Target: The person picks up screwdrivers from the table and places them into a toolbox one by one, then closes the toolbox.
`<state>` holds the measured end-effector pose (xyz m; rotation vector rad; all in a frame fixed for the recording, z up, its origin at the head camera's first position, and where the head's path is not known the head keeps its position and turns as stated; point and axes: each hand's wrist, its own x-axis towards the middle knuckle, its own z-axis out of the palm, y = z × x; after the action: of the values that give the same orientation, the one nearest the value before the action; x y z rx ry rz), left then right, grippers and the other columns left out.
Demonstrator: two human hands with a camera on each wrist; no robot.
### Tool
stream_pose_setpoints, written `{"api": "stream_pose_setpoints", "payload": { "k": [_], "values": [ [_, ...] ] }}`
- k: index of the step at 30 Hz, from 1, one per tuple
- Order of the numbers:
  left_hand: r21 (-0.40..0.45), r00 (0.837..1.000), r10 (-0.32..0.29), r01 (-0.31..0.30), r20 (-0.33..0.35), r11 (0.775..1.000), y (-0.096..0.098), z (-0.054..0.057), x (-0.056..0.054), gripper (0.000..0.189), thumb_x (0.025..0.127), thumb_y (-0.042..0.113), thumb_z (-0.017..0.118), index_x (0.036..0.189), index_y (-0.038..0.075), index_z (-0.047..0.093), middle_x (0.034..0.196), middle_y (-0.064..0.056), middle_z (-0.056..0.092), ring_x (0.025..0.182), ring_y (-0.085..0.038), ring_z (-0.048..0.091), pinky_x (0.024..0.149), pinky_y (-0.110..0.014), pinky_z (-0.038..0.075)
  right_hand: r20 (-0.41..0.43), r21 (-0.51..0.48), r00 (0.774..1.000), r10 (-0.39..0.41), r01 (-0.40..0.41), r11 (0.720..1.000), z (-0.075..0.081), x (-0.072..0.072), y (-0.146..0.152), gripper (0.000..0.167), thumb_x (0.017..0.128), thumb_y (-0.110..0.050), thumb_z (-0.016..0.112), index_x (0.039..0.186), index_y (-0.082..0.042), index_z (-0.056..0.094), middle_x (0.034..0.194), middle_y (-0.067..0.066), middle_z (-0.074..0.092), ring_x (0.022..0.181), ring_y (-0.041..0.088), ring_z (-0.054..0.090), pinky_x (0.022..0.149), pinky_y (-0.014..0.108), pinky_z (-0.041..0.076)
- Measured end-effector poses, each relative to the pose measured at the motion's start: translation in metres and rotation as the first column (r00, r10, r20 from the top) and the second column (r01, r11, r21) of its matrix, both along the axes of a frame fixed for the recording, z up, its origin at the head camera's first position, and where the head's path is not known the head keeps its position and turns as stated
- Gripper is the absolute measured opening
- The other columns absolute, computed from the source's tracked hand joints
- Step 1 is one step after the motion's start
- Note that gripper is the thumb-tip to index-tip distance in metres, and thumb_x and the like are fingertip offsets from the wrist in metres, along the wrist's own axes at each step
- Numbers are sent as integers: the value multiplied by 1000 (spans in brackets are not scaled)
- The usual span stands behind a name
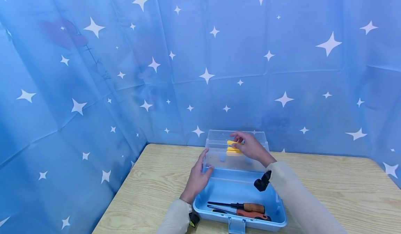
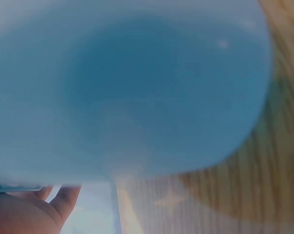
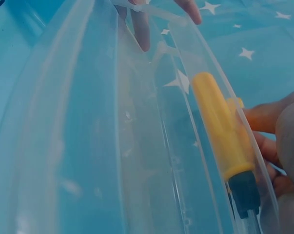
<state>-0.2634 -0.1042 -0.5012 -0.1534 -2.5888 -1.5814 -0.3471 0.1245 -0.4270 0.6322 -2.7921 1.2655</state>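
Note:
A light-blue toolbox (image 1: pixel 240 187) lies open on the table, its clear plastic lid (image 1: pixel 219 159) raised at the back. My left hand (image 1: pixel 198 178) grips the lid's left edge, thumb on the near side. At the lid's upper part my right hand (image 1: pixel 249 146) pinches a yellow-handled screwdriver (image 1: pixel 234 142). Just below lies another yellow handle (image 1: pixel 233 149). In the right wrist view, a yellow handle (image 3: pixel 215 117) with a black collar and metal shaft shows through clear plastic, beside my right fingers (image 3: pixel 271 117). Blurred blue plastic (image 2: pixel 137 87) fills most of the left wrist view.
Inside the toolbox, near its front, lie a wooden-handled screwdriver (image 1: pixel 250 207) and a red-and-black-handled screwdriver (image 1: pixel 252 214). A latch (image 1: pixel 236 226) hangs at the front. The wooden table (image 1: pixel 159 178) extends to both sides, with a star-patterned blue curtain (image 1: pixel 188 53) behind.

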Motion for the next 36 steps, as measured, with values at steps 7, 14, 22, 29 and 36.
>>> {"api": "stream_pose_setpoints", "payload": {
  "k": [7, 14, 22, 29, 36],
  "values": [
    [15, 1000, 1, -1, 9, 1000, 0, 4, 2, 64, 100, 27, 56, 153, 46, 26, 160, 4, 32, 147, -29, 33, 114, -61, 32, -1, 4, 1000, 9, -9, 1000, 0, 0, 0, 33, 96, -4, 61, 129, -10, 62, 101, 5, 65, 93, 22, 57, 77, 35, 55],
    [14, 1000, 5, -5, 16, 1000, 1, 4, 2, 64, 100, 25, 57, 153, 46, 26, 161, 5, 31, 147, -29, 31, 114, -61, 31, 4, -17, 1000, -10, 10, 1000, 0, 0, 2, 31, 96, -5, 59, 126, -11, 64, 102, 5, 66, 95, 23, 57, 77, 35, 56],
    [15, 1000, -5, 5, 7, 1000, 0, 1, 0, 65, 101, 23, 56, 154, 44, 25, 161, 4, 31, 146, -31, 33, 112, -62, 33, -6, -61, 1000, -16, 15, 998, 4, 3, 5, 29, 96, -5, 57, 123, -12, 64, 106, 9, 67, 94, 25, 58, 76, 33, 56],
    [-7, 999, -26, 26, 20, 1000, -2, 2, 1, 64, 101, 32, 55, 154, 47, 23, 161, 6, 31, 146, -29, 34, 113, -60, 34, -38, -104, 998, -42, 38, 994, 9, 5, 22, 26, 99, -11, 58, 125, -9, 64, 107, 13, 65, 90, 26, 56, 70, 32, 53],
    [-9, 995, -93, 93, 33, 996, -11, 8, 2, 59, 102, 46, 48, 154, 48, 20, 162, 1, 30, 144, -32, 36, 112, -61, 34, -72, -145, 992, -107, 95, 985, 11, 6, 54, 29, 103, -18, 53, 128, -4, 61, 110, 17, 62, 91, 30, 55, 68, 33, 50]
  ]
}}
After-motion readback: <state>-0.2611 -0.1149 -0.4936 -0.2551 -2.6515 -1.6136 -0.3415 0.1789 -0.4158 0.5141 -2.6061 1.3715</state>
